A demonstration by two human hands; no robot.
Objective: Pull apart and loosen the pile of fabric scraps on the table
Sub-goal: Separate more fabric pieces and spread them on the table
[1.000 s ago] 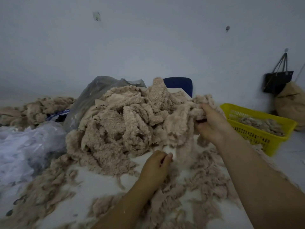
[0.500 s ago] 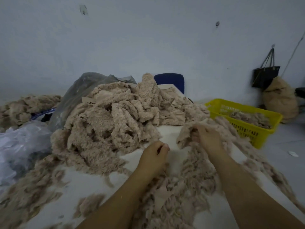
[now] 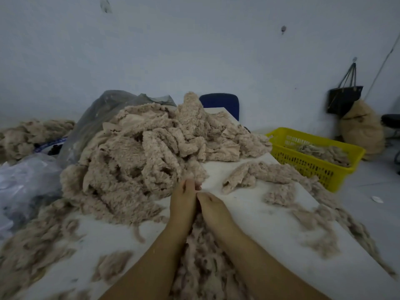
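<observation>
Beige fluffy scraps (image 3: 138,152) sit piled on the tabletop (image 3: 249,211), my left hand (image 3: 184,198) and right hand (image 3: 213,205) are together at the edge, I can't tell if they hold any, and a hard tug could fling bits off.
</observation>
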